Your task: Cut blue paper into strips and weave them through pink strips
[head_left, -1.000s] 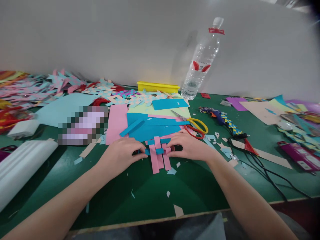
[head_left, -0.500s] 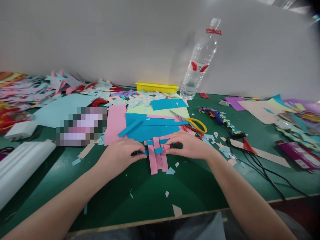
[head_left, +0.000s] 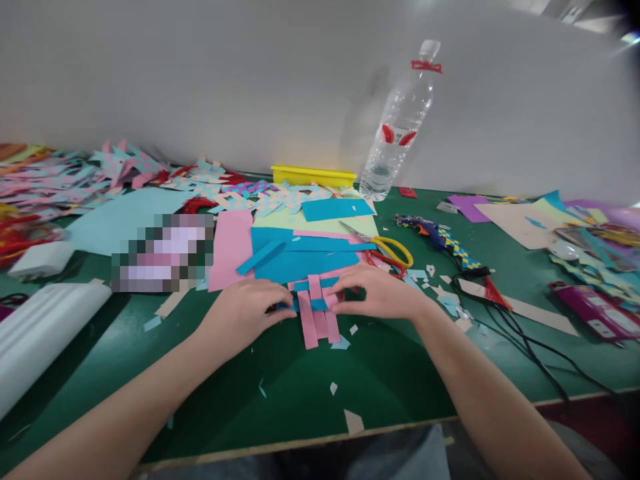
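Pink paper strips (head_left: 309,327) lie upright on the table, interlaced with two blue paper strips. The upper blue strip (head_left: 301,286) crosses near the top of the pink ones, the lower blue strip (head_left: 319,305) a little beneath it. My left hand (head_left: 247,307) pinches the left end of the lower blue strip between thumb and fingers. On the other side, my right hand (head_left: 375,291) has its thumb and fingers closed at the right edge of the weave, on a pink strip; its fingertips partly cover the right end of the blue strips.
Scissors (head_left: 393,251) with yellow and red handles lie behind my right hand. Blue sheets (head_left: 310,260) and a pink sheet (head_left: 233,243) are stacked beyond the weave. A water bottle (head_left: 397,127) leans against the grey wall. Black cables (head_left: 533,347) run along the right; paper scraps are scattered about.
The woven strips have shifted slightly to the right, with their lower ends swinging that way. My left fingertips have moved a little right; my right hand has barely moved.
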{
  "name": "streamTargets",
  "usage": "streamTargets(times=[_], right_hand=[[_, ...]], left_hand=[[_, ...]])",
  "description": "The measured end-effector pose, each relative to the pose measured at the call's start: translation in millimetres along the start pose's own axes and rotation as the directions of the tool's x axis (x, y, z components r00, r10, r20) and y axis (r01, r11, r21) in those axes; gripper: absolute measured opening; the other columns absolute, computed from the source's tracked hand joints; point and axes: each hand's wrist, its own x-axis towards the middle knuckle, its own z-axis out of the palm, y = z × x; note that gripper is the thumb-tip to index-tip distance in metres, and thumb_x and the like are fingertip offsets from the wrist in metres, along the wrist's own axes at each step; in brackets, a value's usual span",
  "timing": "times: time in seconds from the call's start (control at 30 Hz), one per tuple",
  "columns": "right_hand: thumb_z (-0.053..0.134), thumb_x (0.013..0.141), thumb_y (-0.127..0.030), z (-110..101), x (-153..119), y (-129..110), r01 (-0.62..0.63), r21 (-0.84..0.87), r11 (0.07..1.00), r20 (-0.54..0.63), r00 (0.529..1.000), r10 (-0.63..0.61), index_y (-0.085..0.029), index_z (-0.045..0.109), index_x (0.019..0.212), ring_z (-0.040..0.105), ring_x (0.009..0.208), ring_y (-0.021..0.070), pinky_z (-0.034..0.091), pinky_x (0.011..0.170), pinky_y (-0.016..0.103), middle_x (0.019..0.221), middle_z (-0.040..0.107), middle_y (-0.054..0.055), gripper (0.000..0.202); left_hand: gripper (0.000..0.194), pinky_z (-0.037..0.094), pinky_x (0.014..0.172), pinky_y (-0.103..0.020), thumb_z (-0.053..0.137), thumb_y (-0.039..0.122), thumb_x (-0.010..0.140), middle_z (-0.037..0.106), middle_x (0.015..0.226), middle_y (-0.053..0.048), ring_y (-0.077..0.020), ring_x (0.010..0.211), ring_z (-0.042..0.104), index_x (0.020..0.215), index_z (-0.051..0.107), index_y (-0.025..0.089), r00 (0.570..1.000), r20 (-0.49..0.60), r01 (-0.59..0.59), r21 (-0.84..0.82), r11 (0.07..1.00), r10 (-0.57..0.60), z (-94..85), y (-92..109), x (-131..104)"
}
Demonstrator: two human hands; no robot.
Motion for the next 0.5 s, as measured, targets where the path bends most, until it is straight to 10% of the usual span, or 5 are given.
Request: streamTargets(times=[0.3, 0.5], right_hand=[[0.061, 0.077, -0.059, -8, -4, 7, -0.049, -0.037, 0.998, -0.124, 0.991, 0.044, -0.029, 0.061, 0.119, 0.051, 0.113, 0.0254, 0.039, 0.095, 0.041, 0.119, 0.061, 0.005, 0.051], [0.07, 0.067, -0.059, 0, -2, 13, -0.016, -0.05, 0.999, 0.005, 1.0, 0.016, -0.03, 0.045, 0.135, 0.04, 0.128, 0.027, 0.032, 0.106, 0.043, 0.139, 0.048, 0.004, 0.078]], left_hand=[[0.026, 0.05, 0.079, -0.032, 0.054, 0.044, 0.089, 0.068, 0.111, -0.002, -0.0201, 0.097, 0.065, 0.094, 0.068, 0.022, 0.996, -0.085, -0.026, -0.078, 0.997, 0.02, -2.0, 4, 0], [0.027, 0.049, 0.07, -0.027, 0.059, 0.047, 0.085, 0.068, 0.105, 0.001, -0.0165, 0.082, 0.064, 0.1, 0.066, 0.026, 0.993, -0.039, 0.102, -0.174, 0.98, -0.11, -14.4, 2, -1]])
